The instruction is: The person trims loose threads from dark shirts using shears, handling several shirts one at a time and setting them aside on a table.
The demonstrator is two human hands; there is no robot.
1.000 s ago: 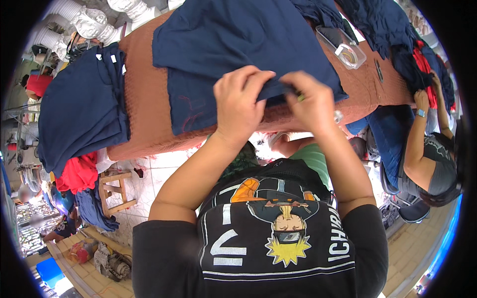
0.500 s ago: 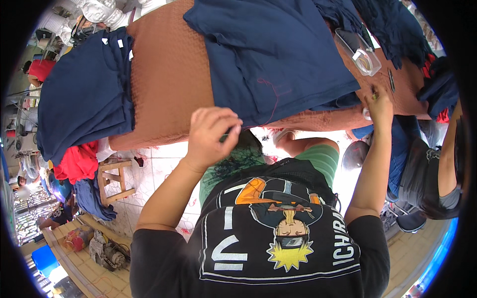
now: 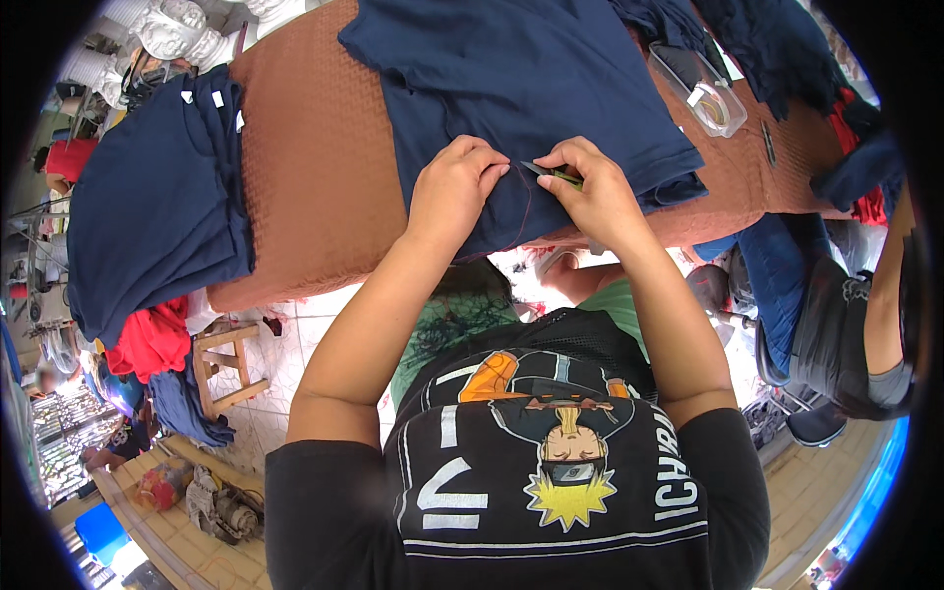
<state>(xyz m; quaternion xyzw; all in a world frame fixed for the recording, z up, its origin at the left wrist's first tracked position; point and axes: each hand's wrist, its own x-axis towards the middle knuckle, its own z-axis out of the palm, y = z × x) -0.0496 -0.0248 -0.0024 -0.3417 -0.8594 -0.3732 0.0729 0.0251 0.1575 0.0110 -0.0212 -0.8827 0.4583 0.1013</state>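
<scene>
A navy blue garment lies spread over the brown-covered table in front of me. My left hand is over its near part, thumb and fingertips pinched together on a red thread that trails down the cloth. Facing it, my right hand grips a pair of thread snips. Their dark pointed blades aim left at the pinched fingertips, close to the thread. A bit of yellow-green handle shows between my right fingers; the rest is hidden in the palm.
A stack of navy garments with white tags hangs over the table's left end. Right of the spread garment are a clear plastic container and a slim dark tool. A wooden stool stands at lower left. Another person's legs show at right.
My right hand has come from the table's right side to the garment, with the snips now showing in it. My left hand has moved up and forward onto the cloth, pinching the thread.
</scene>
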